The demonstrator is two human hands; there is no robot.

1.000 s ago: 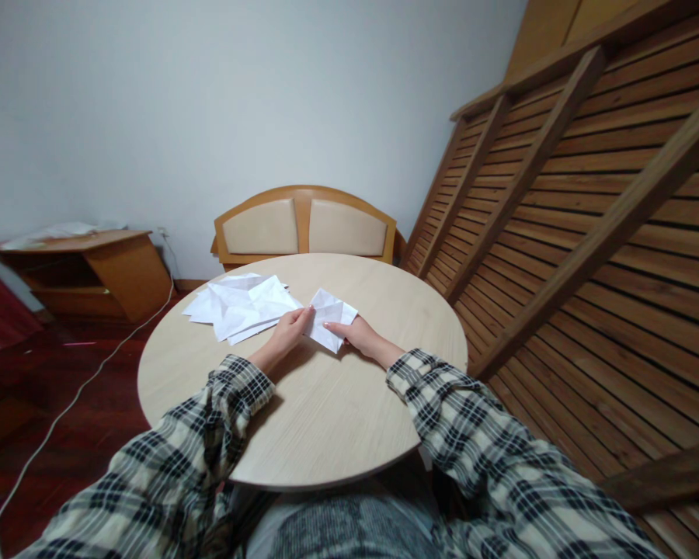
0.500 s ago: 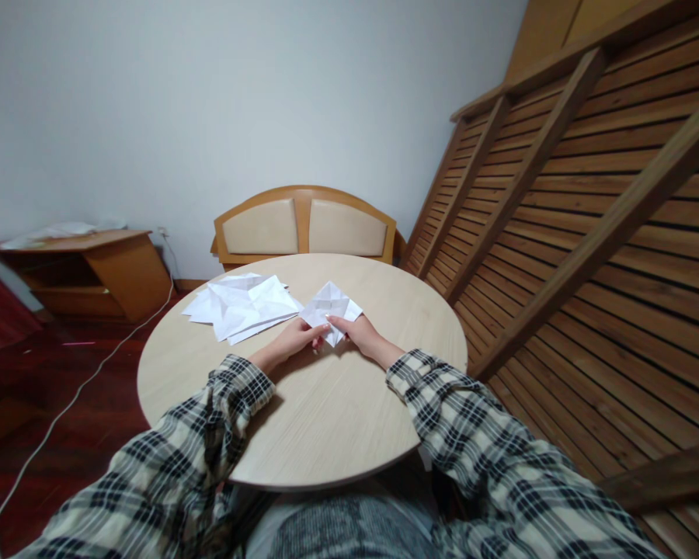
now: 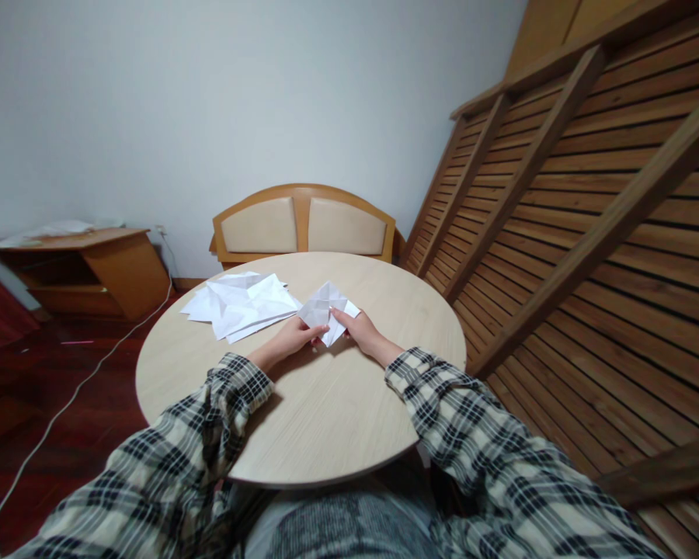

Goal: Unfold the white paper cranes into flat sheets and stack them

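Between my two hands is a small folded sheet of white paper (image 3: 327, 296), diamond-shaped with crease lines across it. My left hand (image 3: 294, 335) is closed on its lower left edge, the thumb lying on top. On the right side, my right hand (image 3: 364, 329) pinches the same paper, its thumb pressed on the face near the middle. Fingers under the paper are mostly hidden. Just left of it, a loose pile of creased white paper sheets (image 3: 238, 304) lies on the round table (image 3: 338, 419).
Behind the table stands a wooden headboard (image 3: 303, 225) with cream panels. A slatted wooden frame (image 3: 559, 233) leans along the right. At left are a low wooden cabinet (image 3: 116, 272) and a white cable (image 3: 87, 380) running over the dark red floor.
My right thumb has shifted slightly up on the folded paper, and my left thumb lies flatter along its lower edge. The paper stays in both hands; the view has moved very slightly.
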